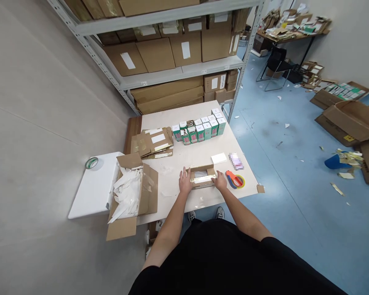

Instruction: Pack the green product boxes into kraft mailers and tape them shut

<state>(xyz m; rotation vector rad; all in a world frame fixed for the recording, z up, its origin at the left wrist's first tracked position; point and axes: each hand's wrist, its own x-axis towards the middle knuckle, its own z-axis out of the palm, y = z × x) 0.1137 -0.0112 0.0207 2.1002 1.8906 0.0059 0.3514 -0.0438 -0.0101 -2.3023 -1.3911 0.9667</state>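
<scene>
On the table's front part lies a small cardboard box point(199, 185), its top open and a strip of shiny tape and white paper along one flap. My left hand point(185, 181) grips its left end, fingers over the edge. At the right end my right hand point(219, 180) holds the same box by its side. Just right of that hand are an orange-red tool point(233, 178), which I cannot make out exactly, and blue and yellow tape rolls point(240, 181). A white card or pad point(219, 158) and a blurred purple item point(236, 161) lie behind them.
Green-and-white small boxes point(199, 133) stand in rows at the table's back, beside flattened cardboard point(155, 143). Left is an open carton point(147, 188) of paper scraps. A tape roll point(91, 163) rests on a white surface. Shelving point(184, 71) stands behind; cartons point(341, 123) lie on the floor.
</scene>
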